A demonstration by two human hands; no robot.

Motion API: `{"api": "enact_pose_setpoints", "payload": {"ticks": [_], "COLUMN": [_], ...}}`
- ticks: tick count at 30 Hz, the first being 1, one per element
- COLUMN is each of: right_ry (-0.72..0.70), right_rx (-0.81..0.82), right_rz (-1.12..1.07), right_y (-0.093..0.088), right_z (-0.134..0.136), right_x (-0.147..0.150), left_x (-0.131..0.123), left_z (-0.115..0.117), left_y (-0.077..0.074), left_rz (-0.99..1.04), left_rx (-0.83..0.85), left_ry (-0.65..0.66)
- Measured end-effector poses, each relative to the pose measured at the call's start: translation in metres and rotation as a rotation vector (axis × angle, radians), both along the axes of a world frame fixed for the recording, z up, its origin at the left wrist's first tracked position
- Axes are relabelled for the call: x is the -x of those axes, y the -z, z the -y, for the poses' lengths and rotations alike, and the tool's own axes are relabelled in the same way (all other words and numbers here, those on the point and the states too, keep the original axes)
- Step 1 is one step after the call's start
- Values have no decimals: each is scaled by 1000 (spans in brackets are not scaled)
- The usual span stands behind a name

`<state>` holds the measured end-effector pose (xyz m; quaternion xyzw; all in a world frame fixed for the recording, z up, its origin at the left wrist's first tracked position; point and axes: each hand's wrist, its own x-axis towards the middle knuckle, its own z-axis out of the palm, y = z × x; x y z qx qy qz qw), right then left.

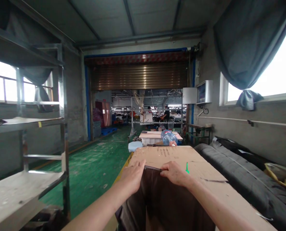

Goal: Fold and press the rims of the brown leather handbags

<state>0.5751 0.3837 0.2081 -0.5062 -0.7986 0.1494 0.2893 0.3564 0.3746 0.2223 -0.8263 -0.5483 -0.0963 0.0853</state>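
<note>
A dark brown garment, seemingly trousers [174, 195], hangs from both hands over the near part of a cardboard-covered table [172, 155]. My left hand [134, 175] grips the left end of its top edge, fingers closed over the cloth. At the right end of that edge, my right hand [174, 172] pinches the fabric between thumb and fingers. The top edge is stretched nearly straight between them. A small bright green strip [187, 167] lies on the cardboard just right of my right hand. The garment's lower part runs out of view.
A metal shelf rack [63, 138] stands on the left beside the green floor [87, 166]. Long dark rolls [239, 173] lie along the right. Beyond the table are a blue stool [135, 147] and a large water bottle [169, 138]. Farther off, people [166, 114] stand past a half-raised shutter [138, 75].
</note>
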Motion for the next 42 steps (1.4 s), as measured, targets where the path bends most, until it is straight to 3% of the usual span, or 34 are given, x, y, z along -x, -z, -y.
{"api": "enact_pose_setpoints", "payload": {"ticks": [4,8,15,23,38,42], "right_ry": [-20,-42,-39,-19,-44,-26], "right_rx": [24,34,94,86,47,72], "right_rz": [-36,-58,-64,-13,-8,-10], "right_y": [0,1,-4,-6,-6,-5], "right_z": [-3,-6,0,2,2,0], "right_x": [-6,-10,-1,5,6,3], "left_x": [-20,-15,8,3,0,0], "left_z": [-1,-6,-6,-12,-15,-23], "left_y": [3,11,5,-2,-7,-4], "left_rz": [27,53,26,209,165,275], "left_rx": [-52,-81,-201,-248,-213,-189], "left_ry": [-35,33,356,491,602,592]}}
